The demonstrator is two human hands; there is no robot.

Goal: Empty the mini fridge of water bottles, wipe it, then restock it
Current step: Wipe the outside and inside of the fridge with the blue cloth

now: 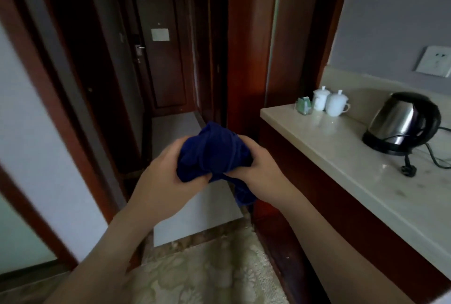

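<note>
Apparently the wiping step is near: the left hand (168,177) and right hand (256,169) both grip a bunched blue cloth (212,152) in mid-air, left of the surface (341,157). No fridge or bottles show.

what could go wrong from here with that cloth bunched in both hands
1. A tail of the blue cloth hangs below the right hand and might snag on the counter edge beside it.
2. The left hand also grips the cloth, so neither hand is free for bottles.
3. The kettle cord lies loose on the counter and may catch a passing sweep.
</note>
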